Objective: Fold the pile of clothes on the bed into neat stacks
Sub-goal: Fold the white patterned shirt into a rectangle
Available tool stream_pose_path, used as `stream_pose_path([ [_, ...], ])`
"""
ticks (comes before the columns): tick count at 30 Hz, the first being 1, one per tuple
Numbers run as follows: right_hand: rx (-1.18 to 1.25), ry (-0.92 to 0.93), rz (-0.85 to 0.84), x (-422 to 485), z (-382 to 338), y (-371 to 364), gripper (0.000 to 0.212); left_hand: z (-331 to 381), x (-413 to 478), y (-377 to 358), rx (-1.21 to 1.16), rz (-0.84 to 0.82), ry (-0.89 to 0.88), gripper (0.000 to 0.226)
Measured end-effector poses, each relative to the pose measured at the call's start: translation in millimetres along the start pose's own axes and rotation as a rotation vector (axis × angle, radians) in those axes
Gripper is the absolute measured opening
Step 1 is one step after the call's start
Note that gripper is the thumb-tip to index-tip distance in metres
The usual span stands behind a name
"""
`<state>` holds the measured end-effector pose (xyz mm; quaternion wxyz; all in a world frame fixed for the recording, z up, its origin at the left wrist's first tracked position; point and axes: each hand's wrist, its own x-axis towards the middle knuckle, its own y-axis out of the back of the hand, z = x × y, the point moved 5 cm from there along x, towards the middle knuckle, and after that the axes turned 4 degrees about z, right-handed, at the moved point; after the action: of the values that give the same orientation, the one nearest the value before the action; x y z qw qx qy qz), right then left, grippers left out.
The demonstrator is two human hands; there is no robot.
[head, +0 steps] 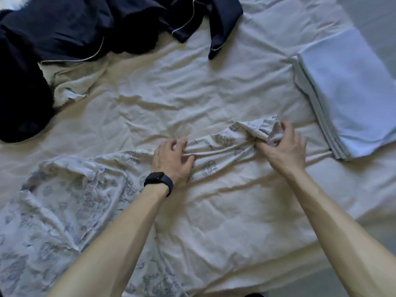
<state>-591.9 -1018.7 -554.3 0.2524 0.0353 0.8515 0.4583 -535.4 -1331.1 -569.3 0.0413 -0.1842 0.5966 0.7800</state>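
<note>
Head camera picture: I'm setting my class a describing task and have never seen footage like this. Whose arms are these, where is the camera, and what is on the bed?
There is no machine here. The camera sits on a person's head and looks down, so the two bare arms are that person's own. The left hand, with a dark watch on its wrist, and the right hand both pinch a white printed garment with curled fingers. The garment lies crumpled across the cream bed sheet. At the far left is an unfolded heap of navy clothes, with a pale cloth beside it. On the right lies a neatly folded pale blue stack.
</note>
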Motion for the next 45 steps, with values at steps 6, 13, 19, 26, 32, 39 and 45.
stream_pose_path([
  [6,0.216,-0.18,0.076,42.4,2.5,22.4,0.027,38.7,48.9,7.7,-0.104,-0.017,0.019,0.012],
  [13,0.263,-0.248,0.022,30.0,23.5,11.2,0.035,107.1,67.3,10.7,-0.109,-0.162,-0.199,0.03],
  [19,0.184,-0.3,-0.072,-0.8,35.9,6.6,0.061,209.1,107.3,4.3,-0.163,-0.323,-0.33,0.032],
  [26,0.543,-0.33,0.138,5.2,51.8,24.3,0.014,218.5,142.6,7.5,-0.551,-0.378,-0.114,0.01],
  [32,0.54,-0.402,0.211,2.3,51.4,11.3,0.016,206.6,156.8,1.3,-0.708,-0.415,0.063,0.025],
  [39,0.675,-0.5,0.194,-26.5,38.6,0.6,0.055,213.3,156.2,4.8,-0.6,-0.474,-0.055,0.022],
  [45,0.782,-0.574,0.02,-24.4,46.6,-19.8,0.023,191.7,145.1,3.9,-0.455,-0.401,-0.041,0.017],
])
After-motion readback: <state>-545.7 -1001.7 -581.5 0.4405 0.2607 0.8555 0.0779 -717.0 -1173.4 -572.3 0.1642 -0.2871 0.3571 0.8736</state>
